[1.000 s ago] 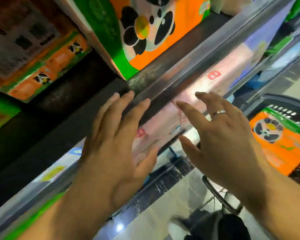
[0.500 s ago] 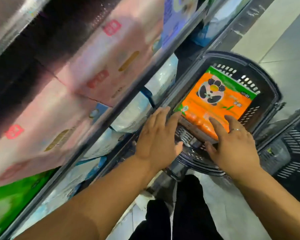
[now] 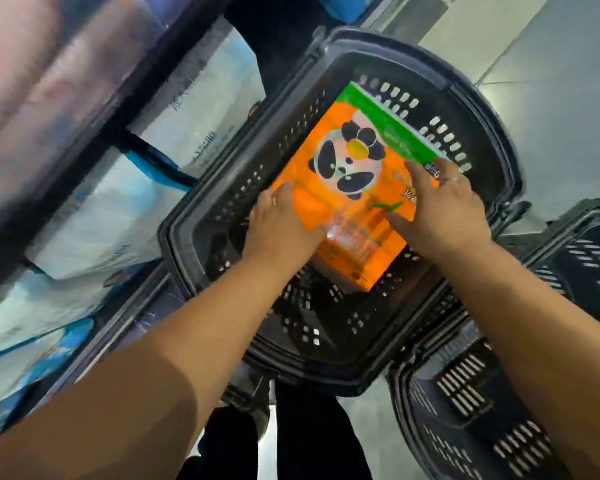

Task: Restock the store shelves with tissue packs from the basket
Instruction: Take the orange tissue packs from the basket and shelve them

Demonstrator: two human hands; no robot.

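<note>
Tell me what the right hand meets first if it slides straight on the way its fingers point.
The right hand rests flat on the orange tissue pack. Straight on, its fingers would cross the pack's green band, then probably meet the slotted far wall of the basket; depth is unclear.

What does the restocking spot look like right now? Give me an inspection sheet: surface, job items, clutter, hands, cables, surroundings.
Surface: grey tiled floor, with the dark plastic basket standing on it.
Job's things: one orange and green panda tissue pack, lying tilted inside the basket.
Clutter: second dark basket close beside the first, on the right.
Hands: left hand at the pack's left edge, grip unclear; right hand laid on the pack's top, fingers spread.
Cables: nothing seen.
Surroundings: store shelf on the left holding white and blue packs; upper shelf blurred.
</note>
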